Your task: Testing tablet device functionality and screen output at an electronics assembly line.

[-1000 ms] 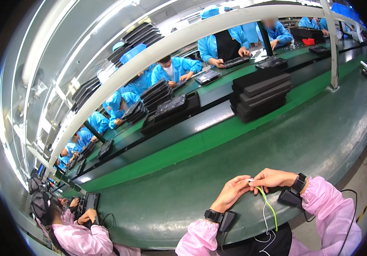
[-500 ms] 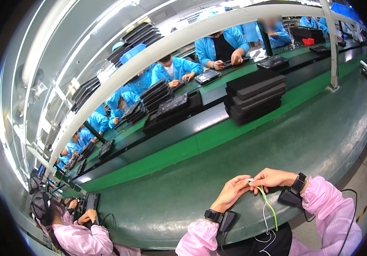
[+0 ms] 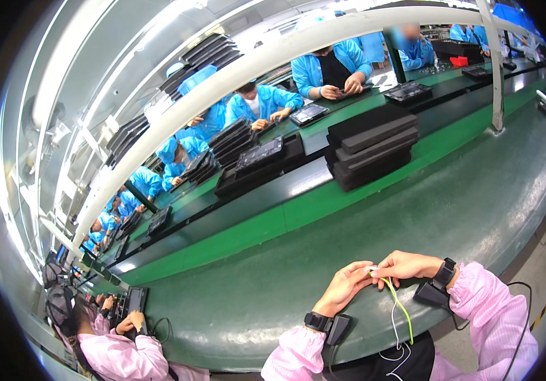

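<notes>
My left hand (image 3: 344,287) and my right hand (image 3: 407,264) meet fingertip to fingertip above the near edge of the green work surface. Both are closed in a pinch on the upper end of a thin cable. From there a yellow-green cable (image 3: 403,310) hangs toward my lap, with a thin white cable (image 3: 393,319) beside it. A small whitish piece shows between the fingertips, mostly covered by them. The white strand ends in loose curls over dark cloth.
Beyond the green worktop (image 3: 241,305) runs a conveyor belt carrying a stack of black foam trays (image 3: 371,149) and a tray with a dark flat device (image 3: 260,155). A white rail (image 3: 273,51) arches across. Co-workers in blue sit opposite; a person in pink (image 3: 120,349) works at left.
The stack of black trays and the device tray have shifted slightly along the belt. Some co-workers opposite have moved their arms a little. My hands stay practically still on the cable.
</notes>
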Tool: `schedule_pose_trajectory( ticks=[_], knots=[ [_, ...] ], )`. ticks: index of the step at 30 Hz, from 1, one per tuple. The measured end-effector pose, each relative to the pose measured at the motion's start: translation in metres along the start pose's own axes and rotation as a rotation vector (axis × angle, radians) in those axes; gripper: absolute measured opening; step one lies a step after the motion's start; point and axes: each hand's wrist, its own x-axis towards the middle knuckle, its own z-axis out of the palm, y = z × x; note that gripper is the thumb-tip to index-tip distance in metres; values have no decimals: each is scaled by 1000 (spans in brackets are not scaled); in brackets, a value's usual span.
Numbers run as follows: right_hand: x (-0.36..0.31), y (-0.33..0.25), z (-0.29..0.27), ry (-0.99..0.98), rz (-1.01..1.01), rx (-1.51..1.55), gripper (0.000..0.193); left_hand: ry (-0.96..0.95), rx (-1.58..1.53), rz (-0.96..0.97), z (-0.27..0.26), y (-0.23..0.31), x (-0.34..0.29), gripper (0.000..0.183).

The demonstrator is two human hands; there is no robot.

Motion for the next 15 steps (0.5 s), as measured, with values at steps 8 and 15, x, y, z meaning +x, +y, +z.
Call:
schedule_pose_trajectory(
  ticks=[8, 15],
  knots=[
    [-1, -2, 0, 5, 2, -12, 34, -6, -14, 2, -2, -1, 1, 27],
    [-2, -3, 1, 0, -2, -7, 33, -6, -8, -1, -1, 0, 0, 27]
  ],
)
